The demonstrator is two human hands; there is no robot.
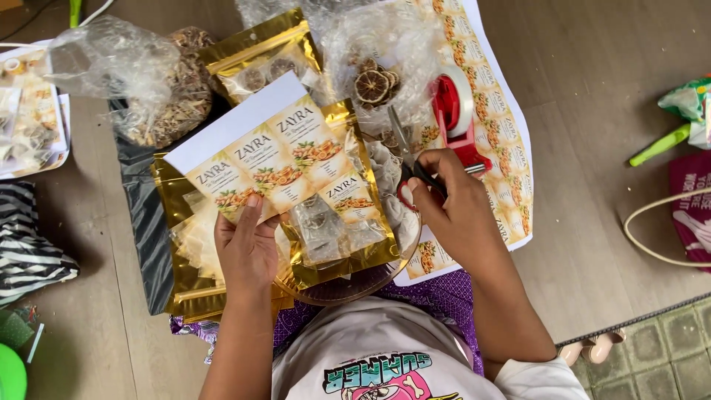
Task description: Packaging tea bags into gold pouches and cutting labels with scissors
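Wooden floor (592, 111) crowded with gold pouches (337, 244); left hand (244, 248) pinches label sheet (259, 148), right hand (452, 204) apparently grips scissors (404, 141).

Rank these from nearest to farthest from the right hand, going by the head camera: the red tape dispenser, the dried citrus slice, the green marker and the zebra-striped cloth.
From the right hand, which holds scissors:
1. Red tape dispenser, just above the hand.
2. Dried citrus slice, up and to the left, inside a clear bag.
3. Green marker, far right on the floor.
4. Zebra-striped cloth, at the far left edge.
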